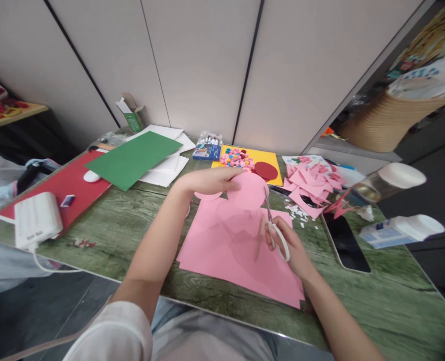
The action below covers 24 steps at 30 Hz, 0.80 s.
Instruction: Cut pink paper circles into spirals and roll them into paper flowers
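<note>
My left hand (218, 180) pinches a round pink paper circle (247, 193) by its left edge, holding it above the table. In my right hand (284, 240) is a pair of scissors (278, 238) with white handles, fingers through the loops. The blades point up and meet the circle's right edge. Below both hands lie pink paper sheets (215, 250), with the circle's shadow on them. Another pink circle (208, 195) shows partly beneath my left wrist.
Pink paper scraps (308, 185) pile up at the right, near a phone (346, 243) and white bottles (403, 230). Behind are yellow paper (277, 160), a red circle (265, 171), pompoms (237, 159) and a marker box (207, 149). Leftward lie green paper (134, 158) and a white power bank (38, 220).
</note>
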### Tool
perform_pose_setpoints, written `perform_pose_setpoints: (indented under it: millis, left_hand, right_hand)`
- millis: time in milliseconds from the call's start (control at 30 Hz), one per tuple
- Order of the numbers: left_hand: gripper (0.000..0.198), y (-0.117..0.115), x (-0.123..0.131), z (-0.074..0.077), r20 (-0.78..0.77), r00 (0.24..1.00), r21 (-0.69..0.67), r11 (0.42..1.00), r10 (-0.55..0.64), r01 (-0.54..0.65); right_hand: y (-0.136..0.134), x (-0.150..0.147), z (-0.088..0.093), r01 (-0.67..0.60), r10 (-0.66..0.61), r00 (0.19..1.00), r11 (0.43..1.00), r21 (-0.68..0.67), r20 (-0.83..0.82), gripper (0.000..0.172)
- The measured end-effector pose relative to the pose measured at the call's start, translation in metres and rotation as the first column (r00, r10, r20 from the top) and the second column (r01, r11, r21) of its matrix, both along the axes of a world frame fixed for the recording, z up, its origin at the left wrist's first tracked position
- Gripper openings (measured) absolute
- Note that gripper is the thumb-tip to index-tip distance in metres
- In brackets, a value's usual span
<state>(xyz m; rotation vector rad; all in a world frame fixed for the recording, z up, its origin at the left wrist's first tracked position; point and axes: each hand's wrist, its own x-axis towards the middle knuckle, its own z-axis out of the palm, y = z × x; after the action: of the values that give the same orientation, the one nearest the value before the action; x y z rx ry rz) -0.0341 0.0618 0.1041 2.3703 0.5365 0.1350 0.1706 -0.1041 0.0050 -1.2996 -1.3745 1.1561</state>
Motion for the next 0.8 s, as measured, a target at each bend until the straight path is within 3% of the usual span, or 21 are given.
perform_pose_setpoints:
  millis: [433, 700, 800]
  left_hand:
    - [0.019, -0.0003, -0.0011, 0.0035, 0.057, 0.997, 0.028, 0.998, 0.054, -0.056]
    - [0.023, -0.0017, 0.0026, -0.0012, 0.062, 0.997, -0.150, 0.988, 0.040, -0.031]
    - [0.024, -0.0020, 0.0022, -0.0020, 0.054, 0.999, -0.156, 0.988, 0.009, -0.001]
  right_hand:
    - [-0.0001, 0.0010, -0.0011, 0.012, -0.012, 1.000, 0.999, -0.035, 0.019, 0.021]
    - [-0.0008, 0.0035, -0.0020, 0.033, -0.033, 0.999, 0.999, 0.013, -0.006, 0.020]
    - [-0.0011, 0.0037, -0.0034, 0.016, -0.016, 1.000, 0.999, 0.029, 0.000, 0.020]
